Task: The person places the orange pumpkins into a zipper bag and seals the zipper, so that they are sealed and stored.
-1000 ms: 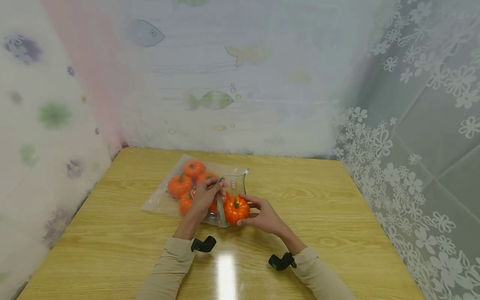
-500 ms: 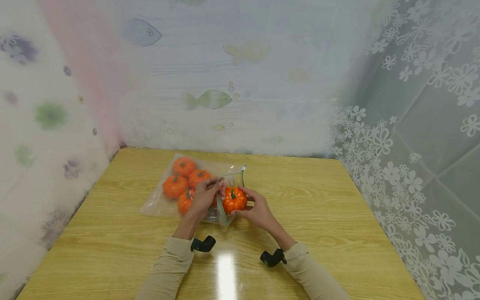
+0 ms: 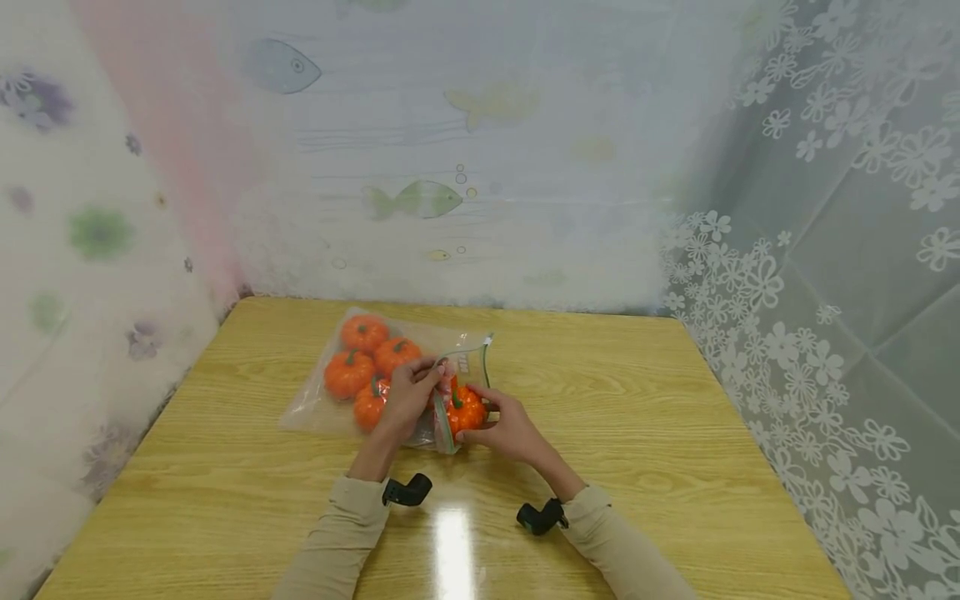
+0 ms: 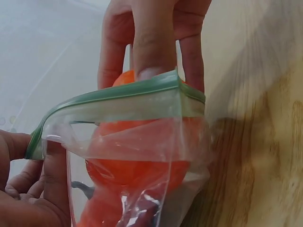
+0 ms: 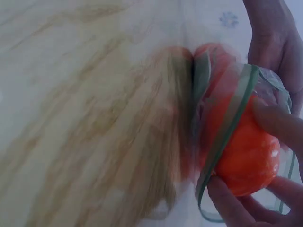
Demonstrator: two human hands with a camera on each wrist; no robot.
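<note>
A clear zip bag (image 3: 307,408) with a green zip edge lies on the table, its mouth to the right and several small orange pumpkins (image 3: 349,374) inside. My left hand (image 3: 408,396) pinches the bag's upper edge at the mouth between thumb and fingers. My right hand (image 3: 513,427) grips another small pumpkin (image 3: 467,412) with a green stem, partly inside the mouth. In the left wrist view the green zip (image 4: 128,90) crosses in front of that pumpkin. The right wrist view shows fingers and thumb round the pumpkin (image 5: 248,156), the zip against its side.
The wooden table (image 3: 637,417) reaches back to a curtain (image 3: 525,167) printed with fish. Flowered sheets (image 3: 847,358) hang on both sides. A black wrist camera (image 3: 407,489) is strapped to the left wrist, another (image 3: 542,517) to the right.
My right hand has moved left, bringing the pumpkin from outside the bag's edge into its mouth. The pumpkins inside have shifted slightly left. My left hand keeps its pinch on the bag.
</note>
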